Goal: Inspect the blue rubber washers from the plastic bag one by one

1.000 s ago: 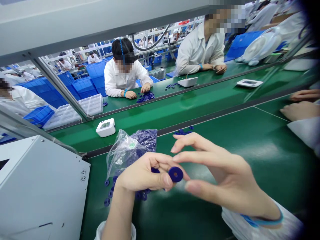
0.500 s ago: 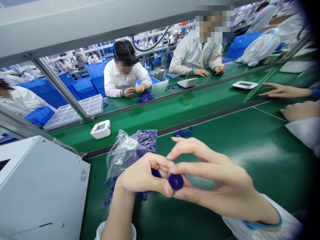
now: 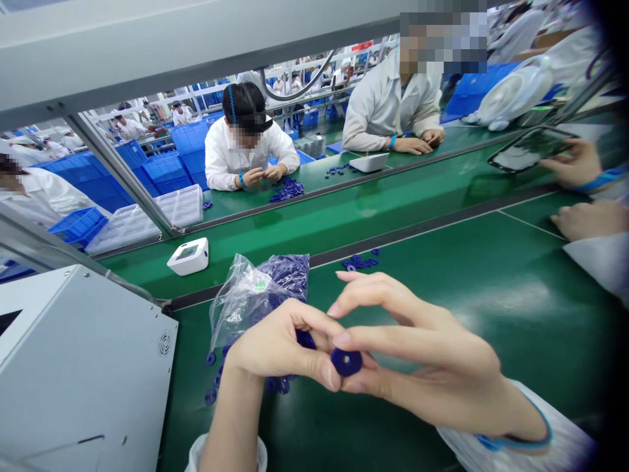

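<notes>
Green worktop (image 3: pixel 491 288), bag of washers (image 3: pixel 260 288) behind; my left hand (image 3: pixel 280 347) and right hand (image 3: pixel 432 367) both pinch one blue washer (image 3: pixel 346 362) — I'd grip it by the rim.

We see a bright, even overhead light that leaves a pale sheen on the green table (image 3: pixel 511 295) and only soft shadows beneath our hands. The wide lens bends the grey frame (image 3: pixel 196 39) and stretches things near the edges, while the right side and corner fall into dark vignetting. Our close right hand (image 3: pixel 432 367) looks slightly soft, and the far workers' faces are pixelated
</notes>
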The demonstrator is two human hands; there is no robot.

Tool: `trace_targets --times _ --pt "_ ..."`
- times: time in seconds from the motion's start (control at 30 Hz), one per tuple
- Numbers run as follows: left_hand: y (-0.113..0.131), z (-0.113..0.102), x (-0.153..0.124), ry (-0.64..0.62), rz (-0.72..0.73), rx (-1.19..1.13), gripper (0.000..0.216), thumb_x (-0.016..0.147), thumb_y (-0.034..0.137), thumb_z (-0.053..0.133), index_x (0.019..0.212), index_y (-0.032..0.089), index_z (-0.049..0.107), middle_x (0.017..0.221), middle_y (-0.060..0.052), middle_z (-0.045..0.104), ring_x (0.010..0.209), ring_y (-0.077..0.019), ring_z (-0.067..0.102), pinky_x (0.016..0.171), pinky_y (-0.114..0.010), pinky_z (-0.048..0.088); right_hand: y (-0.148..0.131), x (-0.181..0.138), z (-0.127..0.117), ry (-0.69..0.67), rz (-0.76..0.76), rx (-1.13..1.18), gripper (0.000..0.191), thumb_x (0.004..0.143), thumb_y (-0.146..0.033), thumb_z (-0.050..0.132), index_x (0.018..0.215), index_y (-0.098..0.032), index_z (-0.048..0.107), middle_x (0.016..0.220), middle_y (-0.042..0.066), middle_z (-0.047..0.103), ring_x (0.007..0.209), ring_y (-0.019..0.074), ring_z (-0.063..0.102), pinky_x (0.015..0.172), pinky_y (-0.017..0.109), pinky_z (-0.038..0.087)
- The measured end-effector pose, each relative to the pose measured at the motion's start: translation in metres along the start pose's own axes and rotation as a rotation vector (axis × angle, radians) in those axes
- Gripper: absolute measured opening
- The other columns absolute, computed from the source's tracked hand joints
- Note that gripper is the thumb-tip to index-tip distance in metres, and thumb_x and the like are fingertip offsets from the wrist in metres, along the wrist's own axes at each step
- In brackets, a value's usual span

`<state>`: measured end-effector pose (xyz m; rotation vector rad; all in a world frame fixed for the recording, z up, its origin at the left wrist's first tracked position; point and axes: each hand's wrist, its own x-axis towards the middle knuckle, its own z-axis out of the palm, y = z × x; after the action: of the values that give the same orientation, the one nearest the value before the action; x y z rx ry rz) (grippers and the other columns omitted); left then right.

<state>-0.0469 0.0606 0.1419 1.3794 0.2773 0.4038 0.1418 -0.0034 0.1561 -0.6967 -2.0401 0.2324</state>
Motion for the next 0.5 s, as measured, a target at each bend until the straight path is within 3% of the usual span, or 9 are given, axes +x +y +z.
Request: trace_targets --times 0.33,0.5 --pt "0.0007 -0.0010 0.0033 0.094 0.017 -0.013 0.050 0.059 0.057 0.081 0.069 0.009 0.068 0.056 -0.002 0.059 0.053 -0.0085 0.050 0.052 -0.019 0.042 0.0022 -0.0042 0.0058 0.007 -0.066 -0.191 0.025 0.088 -0.014 0.062 0.113 -0.018 0.062 0.115 0.009 0.051 0.111 0.0216 0.050 0.106 0.050 0.040" --pt "-0.0001 -0.0003 0.0046 0.085 -0.006 -0.048 0.047 0.058 0.053 0.083 0.067 0.009 0.069 0.056 -0.002 0.060 0.053 -0.0095 0.052 0.058 -0.021 0.046 0.0008 -0.0062 0.0097 0.017 -0.106 -0.284 0.029 0.085 -0.004 0.061 0.109 -0.020 0.065 0.115 0.007 0.053 0.111 0.0212 0.050 0.109 0.055 0.037"
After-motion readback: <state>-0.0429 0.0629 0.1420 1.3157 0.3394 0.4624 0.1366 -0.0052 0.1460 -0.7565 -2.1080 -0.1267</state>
